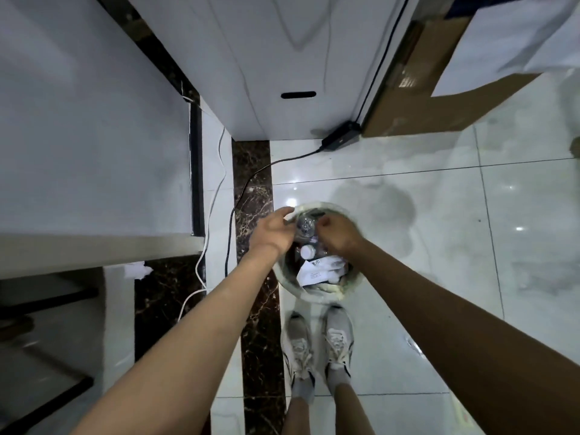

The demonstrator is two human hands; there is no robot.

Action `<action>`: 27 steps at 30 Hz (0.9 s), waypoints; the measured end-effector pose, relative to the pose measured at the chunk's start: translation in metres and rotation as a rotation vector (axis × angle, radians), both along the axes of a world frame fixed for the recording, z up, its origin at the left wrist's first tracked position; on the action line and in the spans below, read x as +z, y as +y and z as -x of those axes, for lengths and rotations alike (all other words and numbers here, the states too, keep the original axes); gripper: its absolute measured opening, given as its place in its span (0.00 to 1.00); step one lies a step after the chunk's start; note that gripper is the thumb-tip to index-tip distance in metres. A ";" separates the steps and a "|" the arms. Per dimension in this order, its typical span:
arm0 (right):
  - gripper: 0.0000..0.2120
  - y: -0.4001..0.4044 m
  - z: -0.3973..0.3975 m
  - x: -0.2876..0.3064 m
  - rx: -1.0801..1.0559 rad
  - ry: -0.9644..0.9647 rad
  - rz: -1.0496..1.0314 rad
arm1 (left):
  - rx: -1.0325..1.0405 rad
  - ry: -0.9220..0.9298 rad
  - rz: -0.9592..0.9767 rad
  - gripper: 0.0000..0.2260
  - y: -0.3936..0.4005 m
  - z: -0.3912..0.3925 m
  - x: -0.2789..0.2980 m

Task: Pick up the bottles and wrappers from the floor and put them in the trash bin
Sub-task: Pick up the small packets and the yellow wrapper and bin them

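Note:
A round pale trash bin [317, 295] stands on the floor just ahead of my shoes. Both hands are over its mouth. A clear plastic bottle [305, 228] stands on end between them, seen bottom-up. My left hand [273, 229] curls around the bottle's left side, fingers spread along the bin's far rim. My right hand [337, 235] is closed against the bottle's right side. Lower inside the bin lie another bottle with a white cap [307, 251] and white paper wrappers [320, 270].
A crumpled white wrapper [138, 270] lies on the dark marble strip by the white desk [88, 152] at left. Black and white cables [232, 215] run along the floor left of the bin. A white door and a cardboard box [417, 98] stand beyond.

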State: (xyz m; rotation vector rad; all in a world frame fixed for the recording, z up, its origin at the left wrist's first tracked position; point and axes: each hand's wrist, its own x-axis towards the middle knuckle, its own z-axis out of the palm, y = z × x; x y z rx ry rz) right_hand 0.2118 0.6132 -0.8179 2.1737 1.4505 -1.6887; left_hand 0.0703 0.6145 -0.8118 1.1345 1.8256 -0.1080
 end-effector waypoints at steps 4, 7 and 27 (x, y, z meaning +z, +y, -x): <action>0.11 0.015 -0.003 0.046 0.138 0.006 -0.062 | -0.205 0.094 -0.117 0.19 0.021 -0.016 0.058; 0.11 0.016 -0.012 0.088 0.202 -0.040 -0.101 | -0.373 0.197 -0.179 0.18 0.021 -0.030 0.106; 0.19 -0.275 -0.172 0.460 -0.232 -0.494 -0.171 | -1.213 0.265 -0.594 0.17 -0.164 -0.167 0.452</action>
